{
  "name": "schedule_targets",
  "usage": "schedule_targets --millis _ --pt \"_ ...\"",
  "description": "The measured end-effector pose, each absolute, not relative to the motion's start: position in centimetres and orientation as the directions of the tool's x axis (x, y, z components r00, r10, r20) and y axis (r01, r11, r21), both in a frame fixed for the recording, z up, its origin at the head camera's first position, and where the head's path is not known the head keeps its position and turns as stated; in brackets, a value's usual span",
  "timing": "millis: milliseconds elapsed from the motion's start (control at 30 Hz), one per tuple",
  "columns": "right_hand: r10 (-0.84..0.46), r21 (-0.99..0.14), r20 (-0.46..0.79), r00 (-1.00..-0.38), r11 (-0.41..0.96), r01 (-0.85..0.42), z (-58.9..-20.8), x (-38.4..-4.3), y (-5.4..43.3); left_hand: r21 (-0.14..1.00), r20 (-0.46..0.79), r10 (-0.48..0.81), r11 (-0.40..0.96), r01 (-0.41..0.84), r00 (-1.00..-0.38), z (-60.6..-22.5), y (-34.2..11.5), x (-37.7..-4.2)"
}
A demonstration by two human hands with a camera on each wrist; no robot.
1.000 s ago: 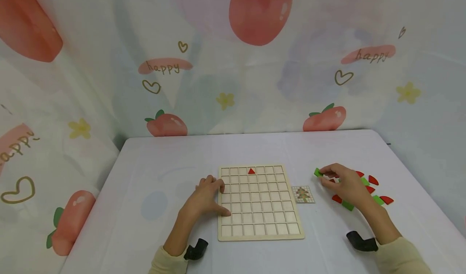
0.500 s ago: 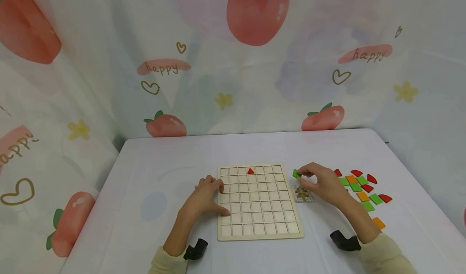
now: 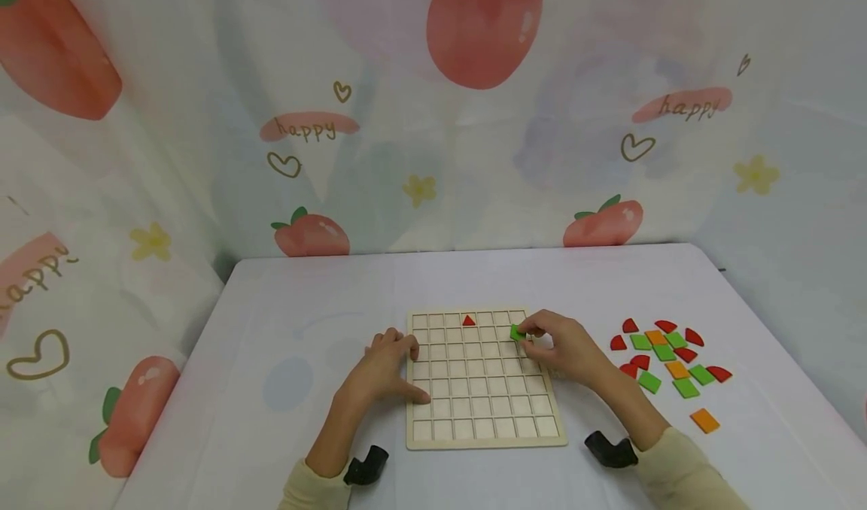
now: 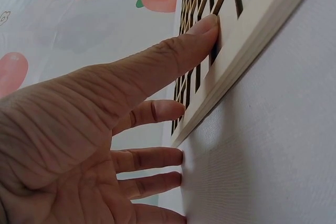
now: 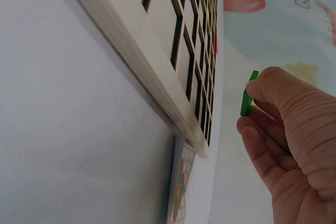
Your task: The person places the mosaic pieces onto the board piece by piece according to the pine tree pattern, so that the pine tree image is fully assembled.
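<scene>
A wooden grid board (image 3: 484,444) lies on the table, with one red triangle (image 3: 469,320) in its top row. My left hand (image 3: 384,369) rests at the board's left edge; in the left wrist view its thumb (image 4: 202,27) lies on the rim and the other fingers spread beside it. Between thumb and fingertips, my right hand (image 3: 569,348) pinches a green square tile (image 3: 517,333) over the upper right of the grid. The right wrist view shows that tile (image 5: 244,103) tilted and off the board. A small pattern card (image 5: 180,187) sits by the board's edge, hidden in the head view.
Right of the board lie loose pieces: several red quarter-round ones (image 3: 694,337), several green squares (image 3: 685,388) and orange squares (image 3: 676,370). One orange square (image 3: 705,420) lies apart, nearer the front. A printed cloth (image 3: 474,171) hangs behind the table.
My right hand has carried the green tile leftward from the loose pieces, past the pattern card, to above the board. My left hand has stayed in place.
</scene>
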State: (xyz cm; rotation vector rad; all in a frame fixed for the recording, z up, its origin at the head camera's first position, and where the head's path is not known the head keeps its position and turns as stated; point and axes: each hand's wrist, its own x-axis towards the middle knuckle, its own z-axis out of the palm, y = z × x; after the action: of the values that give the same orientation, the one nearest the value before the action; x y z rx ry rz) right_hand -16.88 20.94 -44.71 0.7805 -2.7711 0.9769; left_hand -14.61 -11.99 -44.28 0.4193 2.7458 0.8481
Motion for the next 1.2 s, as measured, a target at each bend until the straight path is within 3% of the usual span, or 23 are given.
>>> schedule_targets --millis 267,567,867,1200 --pt "-0.486 -0.557 0.226 -0.844 0.646 -0.521 -45.2 -17.3 18.6 0.577 -0.136 0.338 0.791 0.203 -0.931 -44.3 -12.1 -14.7" --pt "-0.627 -0.458 0.281 -0.726 0.578 -0.676 -45.5 -18.6 16.2 0.583 -0.139 0.334 0.788 0.196 -0.932 -44.1 -12.0 -14.6" --pt "-0.661 -0.413 0.176 -0.729 0.623 -0.664 -45.4 -19.7 14.9 0.585 -0.133 0.345 0.784 0.207 -0.929 -44.2 -12.0 -14.5" --pt "-0.690 -0.402 0.258 -0.676 0.559 -0.725 -45.4 -20.5 14.4 0.585 -0.130 0.341 0.785 0.206 -0.931 -44.2 -12.1 -14.6"
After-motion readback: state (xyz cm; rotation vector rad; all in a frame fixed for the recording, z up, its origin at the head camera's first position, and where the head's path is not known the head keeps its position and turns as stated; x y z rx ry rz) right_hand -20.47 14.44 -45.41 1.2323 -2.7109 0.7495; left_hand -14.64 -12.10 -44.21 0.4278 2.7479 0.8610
